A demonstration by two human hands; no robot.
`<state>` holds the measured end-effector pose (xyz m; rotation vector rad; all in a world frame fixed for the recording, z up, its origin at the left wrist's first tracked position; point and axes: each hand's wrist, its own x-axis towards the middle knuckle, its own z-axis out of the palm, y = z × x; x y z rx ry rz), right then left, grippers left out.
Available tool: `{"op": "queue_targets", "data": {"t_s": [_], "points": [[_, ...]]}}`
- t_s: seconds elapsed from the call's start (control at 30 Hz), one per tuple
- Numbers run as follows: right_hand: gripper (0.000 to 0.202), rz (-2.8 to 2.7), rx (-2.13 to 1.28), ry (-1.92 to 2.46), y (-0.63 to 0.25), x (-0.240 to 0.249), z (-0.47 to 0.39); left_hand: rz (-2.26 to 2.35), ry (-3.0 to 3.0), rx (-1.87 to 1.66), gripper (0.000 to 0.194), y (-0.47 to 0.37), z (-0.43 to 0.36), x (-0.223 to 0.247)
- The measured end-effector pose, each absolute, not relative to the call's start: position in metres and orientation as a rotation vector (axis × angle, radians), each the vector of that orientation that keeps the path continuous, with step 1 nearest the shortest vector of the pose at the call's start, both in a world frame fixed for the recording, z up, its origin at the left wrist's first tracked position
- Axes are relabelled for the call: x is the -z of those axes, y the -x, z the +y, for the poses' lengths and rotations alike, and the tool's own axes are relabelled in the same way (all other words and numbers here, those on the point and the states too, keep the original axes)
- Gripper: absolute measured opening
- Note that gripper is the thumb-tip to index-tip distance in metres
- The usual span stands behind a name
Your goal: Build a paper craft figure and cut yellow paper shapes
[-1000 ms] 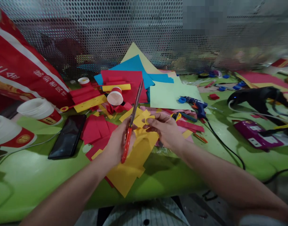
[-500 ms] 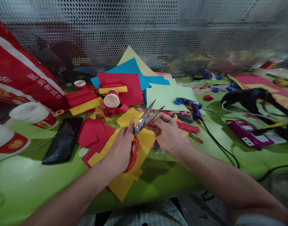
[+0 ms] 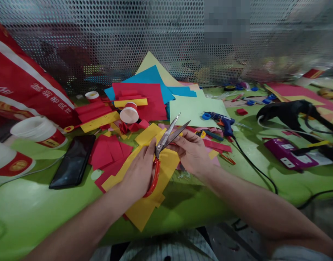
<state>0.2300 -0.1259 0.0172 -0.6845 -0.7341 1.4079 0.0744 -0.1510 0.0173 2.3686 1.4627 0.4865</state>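
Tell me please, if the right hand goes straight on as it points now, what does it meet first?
Most likely the open scissors, just to the left of the right hand; the depth between them is hard to judge.

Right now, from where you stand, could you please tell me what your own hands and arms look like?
My left hand and right hand are gloveless, each with fingers and a thumb, and no watch or bracelet shows on either wrist. A pale greyish sleeve shows near my right elbow; no sleeve shows on the left.
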Motion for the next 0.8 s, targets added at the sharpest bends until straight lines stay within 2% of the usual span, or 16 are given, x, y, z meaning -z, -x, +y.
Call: {"op": "queue_targets", "data": {"t_s": [0.8], "points": [[0.019, -0.812, -1.361, 0.721, -0.2312, -0.0190, -0.1253, 1.608, -2.607, -0.415, 0.065, -0.0728, -0.1475, -0.0182]]}}
